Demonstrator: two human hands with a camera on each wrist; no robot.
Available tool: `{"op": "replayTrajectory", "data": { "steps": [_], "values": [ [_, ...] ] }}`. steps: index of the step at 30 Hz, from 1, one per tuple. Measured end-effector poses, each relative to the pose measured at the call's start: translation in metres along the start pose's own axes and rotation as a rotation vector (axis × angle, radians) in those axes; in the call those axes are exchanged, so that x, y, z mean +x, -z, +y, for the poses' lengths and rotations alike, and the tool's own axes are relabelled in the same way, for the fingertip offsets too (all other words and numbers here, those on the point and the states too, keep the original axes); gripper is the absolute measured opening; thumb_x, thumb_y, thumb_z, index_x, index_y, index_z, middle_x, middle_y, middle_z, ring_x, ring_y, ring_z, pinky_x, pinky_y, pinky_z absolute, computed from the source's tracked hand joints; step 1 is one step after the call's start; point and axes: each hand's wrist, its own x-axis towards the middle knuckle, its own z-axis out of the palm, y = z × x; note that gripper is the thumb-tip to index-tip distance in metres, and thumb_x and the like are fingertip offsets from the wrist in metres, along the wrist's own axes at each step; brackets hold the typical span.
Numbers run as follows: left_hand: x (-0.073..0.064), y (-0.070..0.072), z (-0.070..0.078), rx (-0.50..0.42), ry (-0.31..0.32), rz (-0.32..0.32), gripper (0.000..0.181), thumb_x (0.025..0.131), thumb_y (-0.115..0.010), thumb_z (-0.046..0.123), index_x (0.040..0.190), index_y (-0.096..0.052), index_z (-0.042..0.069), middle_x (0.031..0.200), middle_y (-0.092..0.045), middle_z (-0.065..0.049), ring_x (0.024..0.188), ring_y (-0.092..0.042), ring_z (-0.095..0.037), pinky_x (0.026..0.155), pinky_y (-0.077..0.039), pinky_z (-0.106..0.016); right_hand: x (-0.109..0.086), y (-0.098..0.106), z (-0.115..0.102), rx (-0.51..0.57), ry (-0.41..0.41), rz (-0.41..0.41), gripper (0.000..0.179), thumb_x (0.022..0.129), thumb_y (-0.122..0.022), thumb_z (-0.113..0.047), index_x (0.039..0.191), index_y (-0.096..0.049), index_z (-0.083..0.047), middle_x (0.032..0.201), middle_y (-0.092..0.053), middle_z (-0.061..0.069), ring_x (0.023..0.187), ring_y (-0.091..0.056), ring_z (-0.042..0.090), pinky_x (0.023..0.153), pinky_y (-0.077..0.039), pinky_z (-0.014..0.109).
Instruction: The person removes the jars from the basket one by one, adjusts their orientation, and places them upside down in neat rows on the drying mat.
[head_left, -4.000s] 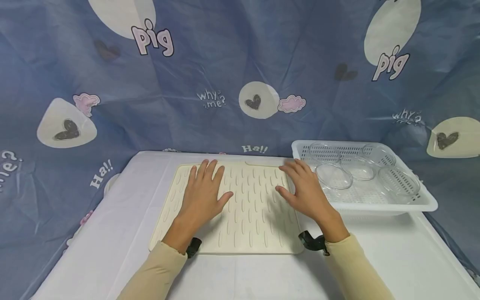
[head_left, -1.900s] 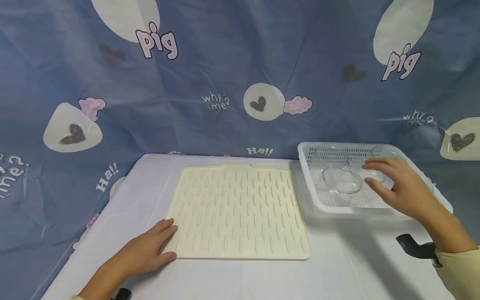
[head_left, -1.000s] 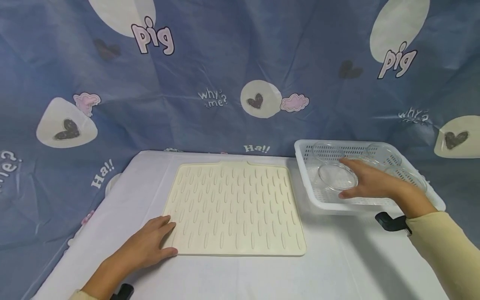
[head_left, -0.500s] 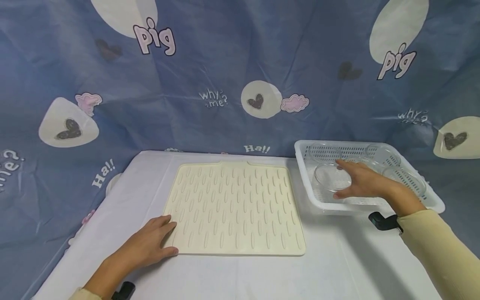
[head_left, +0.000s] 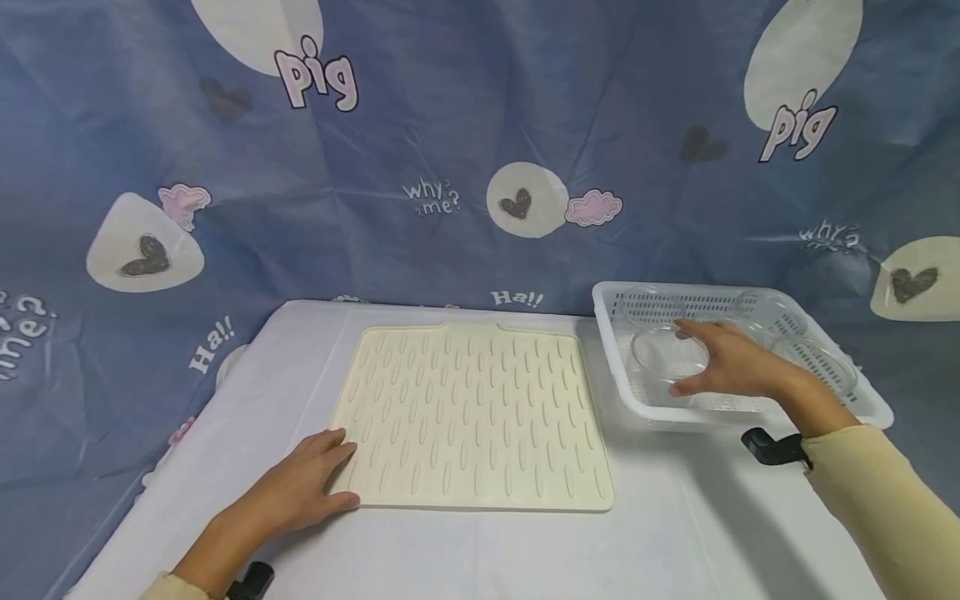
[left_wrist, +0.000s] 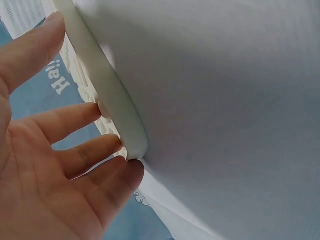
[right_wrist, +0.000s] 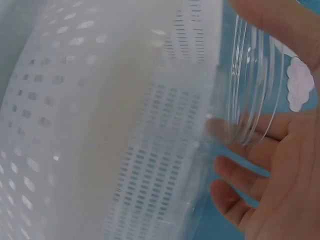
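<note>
In the head view, my right hand [head_left: 731,362] reaches into the white basket [head_left: 626,392], thumb and fingers on the sides of a clear round cup [head_left: 662,354] at the front left. The right wrist view shows a fingertip and the thumb against the cup's clear rims [right_wrist: 250,95]; which rim belongs to which cup is hard to tell. My left hand [head_left: 288,487] rests at the front-left corner of a cream ribbed drying mat [head_left: 480,408]. Seen from the left wrist, its loosely bent fingertips touch the mat's edge [left_wrist: 112,90].
Several more clear round cups stand in the basket, among them one at the right [head_left: 813,362] and one at the back left [head_left: 651,304]. A white cloth covers the table [head_left: 480,550]. Behind it hangs a blue printed curtain [head_left: 420,125].
Both hands have left the space above the mat. My left hand has settled at its front-left corner. The right went over the basket, then left to the front-left cup, which shifted slightly left.
</note>
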Motion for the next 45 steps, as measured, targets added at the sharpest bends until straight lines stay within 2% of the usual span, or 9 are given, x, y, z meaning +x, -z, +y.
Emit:
{"op": "replayTrajectory", "data": {
  "steps": [15, 20, 23, 26, 30, 36, 40, 43, 45],
  "values": [
    [-0.001, -0.002, -0.002, 0.003, 0.002, -0.001, 0.076, 0.075, -0.083, 0.043, 0.133, -0.059, -0.002, 0.146, -0.047, -0.027, 0.136, -0.043, -0.049, 0.105, -0.043, -0.062, -0.011, 0.017, 0.001, 0.124, -0.003, 0.003, 0.110, 0.074, -0.085, -0.046, 0.154, -0.026, 0.002, 0.145, -0.048, 0.031, 0.128, -0.050, 0.050, 0.096, -0.046, 0.069],
    [0.000, -0.001, -0.001, -0.002, 0.004, -0.004, 0.077, 0.075, -0.082, 0.043, 0.133, -0.059, -0.002, 0.146, -0.047, -0.027, 0.136, -0.042, -0.049, 0.106, -0.043, -0.062, -0.015, 0.021, 0.002, 0.180, 0.024, 0.052, 0.104, 0.078, -0.084, -0.037, 0.153, -0.025, 0.004, 0.144, -0.047, 0.033, 0.128, -0.050, 0.052, 0.093, -0.051, 0.063],
    [0.000, -0.002, -0.002, 0.002, -0.004, 0.001, 0.077, 0.076, -0.082, 0.044, 0.133, -0.059, -0.001, 0.146, -0.047, -0.026, 0.136, -0.043, -0.049, 0.106, -0.043, -0.062, -0.018, 0.027, 0.003, 0.226, 0.040, 0.072, 0.101, 0.080, -0.083, -0.029, 0.154, -0.021, 0.003, 0.145, -0.045, 0.033, 0.129, -0.049, 0.052, 0.088, -0.058, 0.038],
    [0.000, -0.003, -0.003, 0.002, -0.010, 0.005, 0.076, 0.077, -0.082, 0.042, 0.134, -0.058, -0.001, 0.146, -0.047, -0.026, 0.136, -0.043, -0.048, 0.106, -0.043, -0.062, -0.019, 0.033, 0.004, 0.275, 0.049, 0.084, 0.102, 0.082, -0.082, -0.023, 0.156, -0.016, 0.002, 0.147, -0.041, 0.032, 0.131, -0.046, 0.051, 0.083, -0.049, 0.012],
    [-0.001, -0.004, -0.004, 0.007, -0.011, 0.010, 0.077, 0.076, -0.082, 0.044, 0.134, -0.058, -0.001, 0.146, -0.047, -0.026, 0.136, -0.043, -0.049, 0.106, -0.043, -0.062, -0.021, 0.038, 0.005, 0.304, 0.049, 0.095, 0.101, 0.084, -0.080, -0.021, 0.157, -0.013, 0.001, 0.150, -0.037, 0.030, 0.132, -0.043, 0.048, 0.078, -0.042, 0.002],
    [-0.002, -0.004, -0.005, 0.008, -0.021, 0.027, 0.075, 0.077, -0.082, 0.043, 0.133, -0.059, -0.001, 0.146, -0.048, -0.025, 0.136, -0.043, -0.048, 0.105, -0.044, -0.062, -0.021, 0.047, 0.001, 0.290, 0.034, 0.136, 0.096, 0.084, -0.080, -0.020, 0.156, -0.018, -0.005, 0.154, -0.035, 0.023, 0.129, -0.044, 0.039, 0.077, -0.044, 0.007],
    [-0.003, -0.005, -0.005, 0.004, -0.026, 0.027, 0.074, 0.077, -0.082, 0.042, 0.133, -0.059, -0.002, 0.147, -0.047, -0.027, 0.137, -0.042, -0.049, 0.106, -0.043, -0.062, -0.020, 0.051, -0.005, 0.301, 0.036, 0.166, 0.099, 0.082, -0.081, -0.018, 0.156, -0.017, -0.009, 0.156, -0.037, 0.019, 0.132, -0.042, 0.036, 0.090, -0.051, 0.036],
    [-0.002, -0.005, -0.006, 0.004, -0.025, 0.016, 0.074, 0.077, -0.081, 0.043, 0.133, -0.059, -0.002, 0.148, -0.045, -0.029, 0.138, -0.040, -0.051, 0.106, -0.042, -0.063, -0.019, 0.054, -0.009, 0.350, 0.060, 0.170, 0.101, 0.082, -0.081, -0.013, 0.158, -0.014, -0.010, 0.156, -0.036, 0.022, 0.138, -0.037, 0.042, 0.097, -0.042, 0.061],
    [-0.002, -0.005, -0.006, 0.004, -0.023, 0.007, 0.075, 0.078, -0.080, 0.044, 0.133, -0.059, -0.001, 0.149, -0.045, -0.030, 0.138, -0.039, -0.052, 0.106, -0.042, -0.064, -0.018, 0.057, -0.013, 0.375, 0.063, 0.169, 0.102, 0.082, -0.080, -0.011, 0.158, -0.013, -0.011, 0.158, -0.035, 0.021, 0.141, -0.036, 0.043, 0.101, -0.039, 0.063]
  ]
}}
